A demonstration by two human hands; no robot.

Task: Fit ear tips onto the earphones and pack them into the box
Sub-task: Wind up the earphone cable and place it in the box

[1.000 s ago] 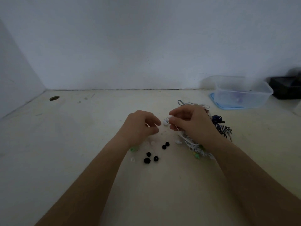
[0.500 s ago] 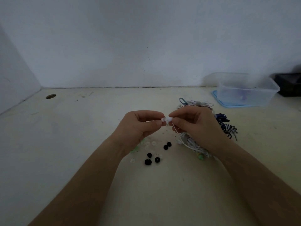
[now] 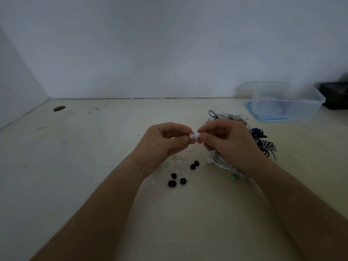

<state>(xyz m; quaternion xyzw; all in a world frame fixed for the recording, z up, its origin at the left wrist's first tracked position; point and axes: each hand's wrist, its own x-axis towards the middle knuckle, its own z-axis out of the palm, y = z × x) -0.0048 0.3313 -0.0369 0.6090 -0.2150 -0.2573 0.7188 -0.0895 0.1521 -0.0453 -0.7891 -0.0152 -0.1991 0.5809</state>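
my left hand (image 3: 165, 142) pinches white ear tip (image 3: 191, 136) | my right hand (image 3: 226, 142) pinches white earbud (image 3: 197, 135) | gap closed, tip now meets earbud | fitting begun

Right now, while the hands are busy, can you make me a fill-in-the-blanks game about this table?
The left hand pinches a small ____ ring-shaped ear tip beside the white earphone bud held by the right hand.
The clear plastic box stands on a ____ lid.
Loose round ear tips on the cream table are white, pale green or ____.
Missing words: white, blue, black.
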